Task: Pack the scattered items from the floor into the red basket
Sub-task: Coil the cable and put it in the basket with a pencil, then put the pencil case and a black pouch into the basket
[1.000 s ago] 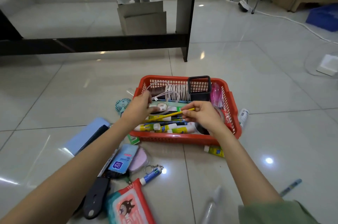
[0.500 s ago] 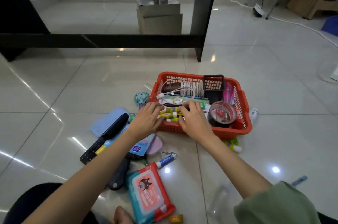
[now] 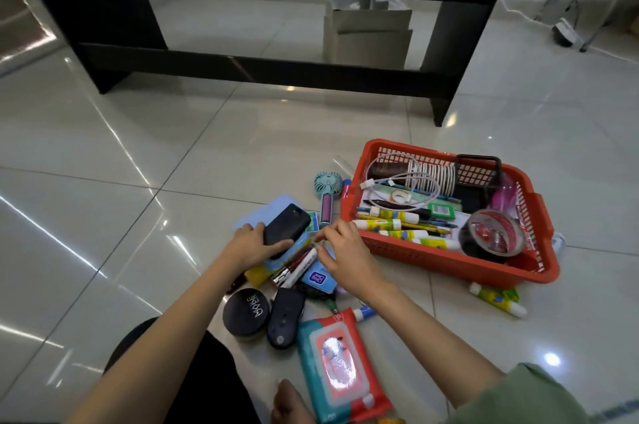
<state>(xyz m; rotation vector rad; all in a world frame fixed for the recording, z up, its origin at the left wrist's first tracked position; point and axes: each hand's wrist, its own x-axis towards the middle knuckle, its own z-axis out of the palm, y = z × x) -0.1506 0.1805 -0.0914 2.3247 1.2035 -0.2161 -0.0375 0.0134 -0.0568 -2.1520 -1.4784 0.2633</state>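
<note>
The red basket [image 3: 428, 266] sits on the tiled floor at right, holding glue sticks, pencils, a white cable, a tape roll [image 3: 492, 233] and a black mesh holder [image 3: 479, 172]. Left of it lies a pile of items. My left hand [image 3: 250, 249] grips a black flat device [image 3: 287, 228] that rests on a blue pouch [image 3: 257, 216]. My right hand [image 3: 345, 252] hovers over a bundle of pens [image 3: 294, 268] with fingers apart, holding nothing. A mini fan [image 3: 326, 186], black compact [image 3: 246, 316], black mouse [image 3: 285, 318], wet wipes pack [image 3: 339, 364] and a loose glue stick [image 3: 498, 299] lie around.
A black table frame [image 3: 262, 69] stands behind the pile, with a paper bag [image 3: 368, 39] under it. A white cable and a power strip [image 3: 565, 30] lie at the far right. My knee shows at bottom left.
Both hands left the basket, where they laid down a yellow pencil, and moved left to the floor pile. My left hand has taken hold of the black device.
</note>
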